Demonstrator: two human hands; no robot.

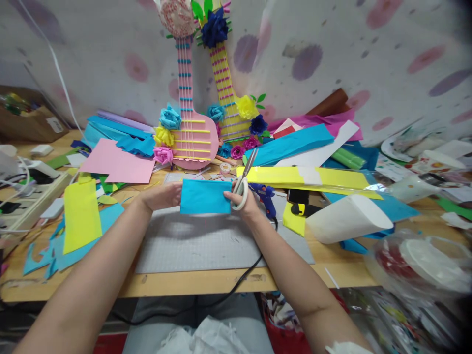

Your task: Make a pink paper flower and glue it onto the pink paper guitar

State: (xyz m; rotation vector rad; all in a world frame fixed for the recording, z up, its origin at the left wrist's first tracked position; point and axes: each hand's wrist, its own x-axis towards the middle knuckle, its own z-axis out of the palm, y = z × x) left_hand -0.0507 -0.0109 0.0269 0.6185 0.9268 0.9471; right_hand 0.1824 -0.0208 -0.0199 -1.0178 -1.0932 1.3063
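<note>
A blue rectangle of craft paper point(204, 197) is held up level above the grey cutting mat point(169, 246). My left hand point(164, 196) grips its left end, with the fingertips partly hidden behind the sheet. At the right end, my right hand point(246, 200) pinches the paper under the thumb. The same hand also carries white-handled scissors point(241, 189), their blades pointing up and away. Just right of that hand lies a blue glue gun point(264, 196), its black cord running over the table edge.
Two paper-flower guitars, one pink point(197, 142) and one yellow point(236, 118), lean on the wall. Yellow sheets point(81, 216) and blue scraps lie left. A yellow strip point(332, 179), a white paper roll point(348, 219) and a wrapped bundle point(424, 260) lie right. A power strip point(33, 196) sits far left.
</note>
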